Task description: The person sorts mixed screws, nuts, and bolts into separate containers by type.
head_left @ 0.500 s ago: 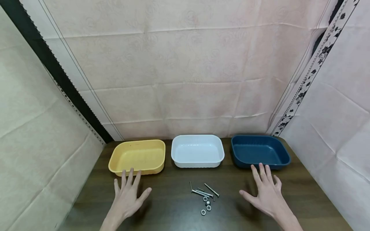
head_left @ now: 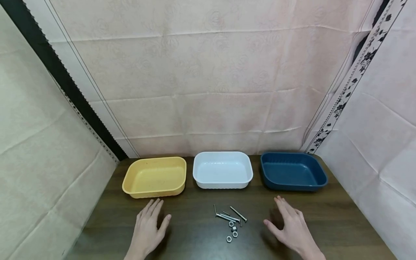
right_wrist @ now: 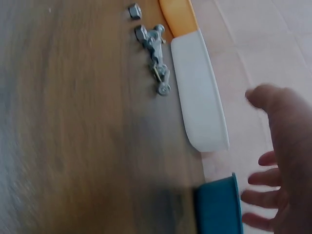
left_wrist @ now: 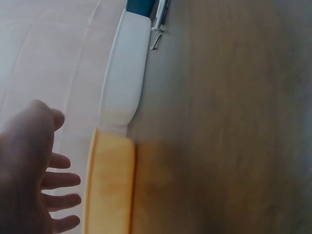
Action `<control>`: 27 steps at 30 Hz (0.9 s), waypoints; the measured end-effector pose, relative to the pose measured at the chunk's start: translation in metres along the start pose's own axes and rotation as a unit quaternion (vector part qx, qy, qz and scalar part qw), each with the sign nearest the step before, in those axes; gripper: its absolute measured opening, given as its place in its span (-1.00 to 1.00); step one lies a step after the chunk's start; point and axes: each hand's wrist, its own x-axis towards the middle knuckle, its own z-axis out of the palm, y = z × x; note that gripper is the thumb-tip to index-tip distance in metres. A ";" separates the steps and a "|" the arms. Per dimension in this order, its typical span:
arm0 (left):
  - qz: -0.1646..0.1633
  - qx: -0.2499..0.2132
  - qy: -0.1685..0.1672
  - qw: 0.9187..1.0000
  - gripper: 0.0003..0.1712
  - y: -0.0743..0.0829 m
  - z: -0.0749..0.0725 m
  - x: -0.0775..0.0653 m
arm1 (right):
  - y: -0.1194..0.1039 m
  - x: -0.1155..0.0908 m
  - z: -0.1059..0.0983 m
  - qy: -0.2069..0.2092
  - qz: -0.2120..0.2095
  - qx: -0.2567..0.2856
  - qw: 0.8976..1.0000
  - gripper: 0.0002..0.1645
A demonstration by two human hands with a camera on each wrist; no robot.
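Observation:
My left hand (head_left: 147, 228) hovers over the table in front of the yellow tray (head_left: 154, 177), palm down, holding nothing. On the other side my right hand (head_left: 292, 227) is held in front of the dark blue tray (head_left: 293, 170), its fingers extended and nothing in its grasp. Between the two hands lies a small pile of metal screws (head_left: 238, 214), with several nuts (head_left: 229, 239) just in front of it. A white tray (head_left: 222, 170) stands behind this hardware. In the right wrist view, the nut (right_wrist: 135, 11) farthest from the pile lies apart from it.
The three trays form a row along the back of the dark wooden table (head_left: 195, 242). Pale cloth hangs behind them as a back wall (head_left: 211, 83), with cloth side walls at left (head_left: 48, 155) and right (head_left: 373, 144).
Both hands have drawn back toward the near edge, away from the trays. Their spread fingers have come closer together. Trays, screws and nuts stay where they were.

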 end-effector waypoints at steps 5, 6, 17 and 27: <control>-0.032 -0.035 0.098 0.994 -0.65 -0.002 0.011 -0.002 | -0.009 0.000 0.006 0.048 -0.015 0.054 0.997 -0.47; -0.050 -0.046 0.115 0.991 -0.69 -0.003 0.012 -0.001 | -0.011 0.001 0.007 0.050 -0.010 0.072 0.996 -0.52; -0.313 -0.195 0.196 0.909 -0.70 -0.043 -0.005 0.022 | -0.038 -0.004 0.030 0.024 0.063 0.216 0.974 -0.61; -0.448 -0.352 0.185 0.801 -0.39 -0.078 -0.018 0.035 | -0.050 -0.014 0.044 -0.063 0.143 0.292 0.943 -0.73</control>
